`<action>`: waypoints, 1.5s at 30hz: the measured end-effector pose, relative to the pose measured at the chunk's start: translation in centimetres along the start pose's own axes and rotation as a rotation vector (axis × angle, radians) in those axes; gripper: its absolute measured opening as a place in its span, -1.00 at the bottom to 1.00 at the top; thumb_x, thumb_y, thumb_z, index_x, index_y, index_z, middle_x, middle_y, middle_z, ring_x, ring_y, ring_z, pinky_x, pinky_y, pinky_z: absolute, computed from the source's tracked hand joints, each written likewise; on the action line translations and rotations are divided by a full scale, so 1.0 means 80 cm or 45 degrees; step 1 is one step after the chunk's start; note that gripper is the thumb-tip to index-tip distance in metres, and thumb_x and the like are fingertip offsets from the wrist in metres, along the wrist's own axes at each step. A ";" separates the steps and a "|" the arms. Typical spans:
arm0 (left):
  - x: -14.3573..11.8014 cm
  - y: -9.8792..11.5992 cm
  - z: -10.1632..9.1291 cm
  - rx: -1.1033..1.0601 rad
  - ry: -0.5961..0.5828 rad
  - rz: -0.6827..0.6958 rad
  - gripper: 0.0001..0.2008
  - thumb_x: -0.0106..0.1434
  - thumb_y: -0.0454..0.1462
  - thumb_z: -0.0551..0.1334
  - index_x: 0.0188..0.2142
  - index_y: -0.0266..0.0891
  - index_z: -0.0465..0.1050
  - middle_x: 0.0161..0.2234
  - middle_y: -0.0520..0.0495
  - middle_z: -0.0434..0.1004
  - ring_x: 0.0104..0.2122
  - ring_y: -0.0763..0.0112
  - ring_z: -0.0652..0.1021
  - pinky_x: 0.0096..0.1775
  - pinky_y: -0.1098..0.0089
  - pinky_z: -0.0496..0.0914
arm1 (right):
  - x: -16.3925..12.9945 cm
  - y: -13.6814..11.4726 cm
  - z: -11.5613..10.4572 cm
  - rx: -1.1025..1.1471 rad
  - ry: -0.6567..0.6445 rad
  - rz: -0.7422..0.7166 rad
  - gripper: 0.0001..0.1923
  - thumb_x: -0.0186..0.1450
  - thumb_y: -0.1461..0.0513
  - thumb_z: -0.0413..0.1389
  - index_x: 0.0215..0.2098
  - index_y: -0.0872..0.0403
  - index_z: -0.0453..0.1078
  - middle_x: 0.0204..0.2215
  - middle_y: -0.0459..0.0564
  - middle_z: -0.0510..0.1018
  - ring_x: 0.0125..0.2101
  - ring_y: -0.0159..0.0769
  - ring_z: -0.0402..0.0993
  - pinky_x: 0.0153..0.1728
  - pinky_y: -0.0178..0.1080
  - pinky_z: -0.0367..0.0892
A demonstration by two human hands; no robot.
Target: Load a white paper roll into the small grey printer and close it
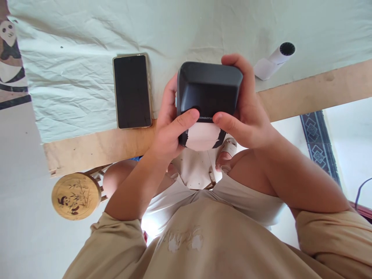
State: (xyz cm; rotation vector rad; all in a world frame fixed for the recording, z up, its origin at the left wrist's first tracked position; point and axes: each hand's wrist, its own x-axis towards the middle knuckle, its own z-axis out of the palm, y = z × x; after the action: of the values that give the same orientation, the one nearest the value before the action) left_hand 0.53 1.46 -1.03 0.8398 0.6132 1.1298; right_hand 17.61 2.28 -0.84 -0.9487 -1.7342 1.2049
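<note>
- Lower left of the frame: a round wooden stool (pixel 76 196) with a panda and bamboo painted on its seat stands on the pale floor, well apart from both hands.
- Upper left of centre: a phone (pixel 132 91) lies flat and dark-screened on the wrinkled pale cloth (pixel 72 69), near the bare wooden edge of the table (pixel 95 149).
- Left of centre: the left hand (pixel 170 124) is clamped on the black box (pixel 207 97) — fingers round its left side, thumb pressed flat across the front face near the printed lettering.
- Centre: the black box is held up above the table's edge, in front of the person's chest, with a white patch (pixel 202 136) showing at its lower end.
- Right of centre: the right hand (pixel 247 112) grips the box's other side, fingers curled over the top corner, thumb meeting the left thumb at the front.
- Both forearms rise from the bottom of the frame with elbows bent and wrists turned inward.
- Judging by the thumbs, the work is at that lower seam — it would go best with even pressure from both, the fingers bracing the box so it does not tip.
- Upper right: a white tube with a dark grille end (pixel 275 60) lies on the cloth, untouched.
</note>
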 end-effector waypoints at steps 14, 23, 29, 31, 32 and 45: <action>0.003 -0.003 0.008 -0.141 0.255 -0.135 -0.61 0.37 -0.08 -0.03 -0.17 -0.25 0.46 -0.28 -0.03 0.57 -0.06 0.33 0.54 -0.02 0.36 0.41 | -0.007 -0.014 -0.010 -0.780 0.309 -0.295 -0.34 0.21 -0.05 0.06 0.21 0.02 0.12 0.11 0.12 0.21 0.09 -0.10 0.24 -0.13 -0.10 0.44; 0.004 -0.010 -0.011 -0.173 0.323 -0.160 -0.78 0.26 -0.22 0.12 -0.51 -0.19 0.32 -0.54 0.08 0.39 -0.34 0.44 0.50 -0.25 0.41 0.40 | -0.001 -0.010 -0.008 -0.646 0.312 -0.443 -0.31 0.11 -0.06 0.17 0.17 -0.06 0.21 0.01 0.08 0.32 0.03 -0.09 0.29 -0.11 -0.07 0.40; 0.005 -0.004 0.001 -0.036 0.078 -0.215 -0.68 0.25 0.00 0.10 -0.18 -0.13 0.43 -0.27 -0.02 0.53 -0.09 0.24 0.53 -0.19 0.30 0.42 | 0.001 -0.020 -0.001 -0.589 0.818 -0.500 -0.73 0.21 0.02 0.15 -0.19 -0.03 0.40 -0.35 -0.07 0.42 -0.51 -0.46 0.28 -0.53 -0.27 0.13; 0.004 -0.002 0.001 -0.008 0.048 -0.226 -0.73 0.17 -0.11 0.25 -0.14 -0.08 0.42 -0.26 0.01 0.54 -0.21 0.33 0.55 -0.27 0.37 0.41 | 0.003 -0.029 0.003 -0.425 0.927 -0.417 -0.87 0.30 0.12 0.09 -0.31 0.00 0.38 -0.34 -0.12 0.40 -0.61 -0.58 0.26 -0.66 -0.33 0.00; 0.004 -0.002 0.001 -0.004 0.043 -0.221 -0.72 0.14 -0.15 0.29 -0.13 -0.07 0.42 -0.25 0.03 0.54 -0.24 0.36 0.55 -0.29 0.40 0.40 | 0.004 -0.034 0.005 -0.356 0.983 -0.388 -0.87 0.32 0.14 0.06 -0.34 0.01 0.36 -0.32 -0.13 0.39 -0.61 -0.61 0.30 -0.70 -0.34 -0.03; 0.004 -0.011 -0.005 0.096 -0.046 -0.128 -0.65 0.15 -0.17 0.28 -0.04 -0.08 0.42 0.02 -0.02 0.49 0.07 0.16 0.45 -0.17 0.35 0.44 | -0.011 -0.043 -0.006 -1.380 0.247 -0.037 -0.86 0.22 0.16 0.06 -0.27 -0.06 0.42 -0.39 -0.20 0.57 -0.51 -0.39 0.38 -0.59 -0.26 0.01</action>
State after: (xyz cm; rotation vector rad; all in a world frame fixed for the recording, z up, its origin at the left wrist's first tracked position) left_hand 0.78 1.70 -1.98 0.8824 0.6639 1.0038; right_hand 17.95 0.78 2.41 -1.5531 -2.2088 0.0348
